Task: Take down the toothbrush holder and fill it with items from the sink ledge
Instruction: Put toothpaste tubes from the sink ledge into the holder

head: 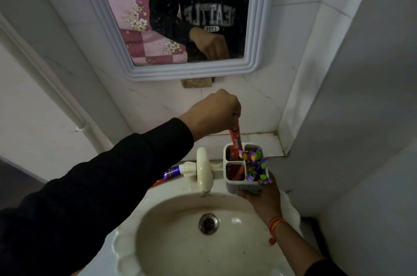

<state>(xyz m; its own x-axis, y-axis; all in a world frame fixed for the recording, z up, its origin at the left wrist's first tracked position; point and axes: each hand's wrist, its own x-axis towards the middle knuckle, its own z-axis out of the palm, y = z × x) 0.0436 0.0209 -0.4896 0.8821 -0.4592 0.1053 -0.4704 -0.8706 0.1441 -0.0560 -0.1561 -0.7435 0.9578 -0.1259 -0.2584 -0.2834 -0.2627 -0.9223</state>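
Observation:
The white toothbrush holder (242, 186), split into compartments, rests on my right hand (262, 199) above the right rim of the sink. Purple and green wrapped items (256, 164) fill its right compartment, and a red item lies in the front left one. My left hand (214, 112) is closed over the top of a red tube (235, 138), whose lower end stands in the holder's back left compartment. A purple and white tube (172, 173) lies on the sink ledge, partly hidden behind my left sleeve.
A white tap (204, 169) stands at the back of the cream sink (126, 242), close to the holder's left side. A white-framed mirror (259, 27) hangs on the tiled wall above. A tiled ledge (266, 143) runs behind the sink, with walls close on both sides.

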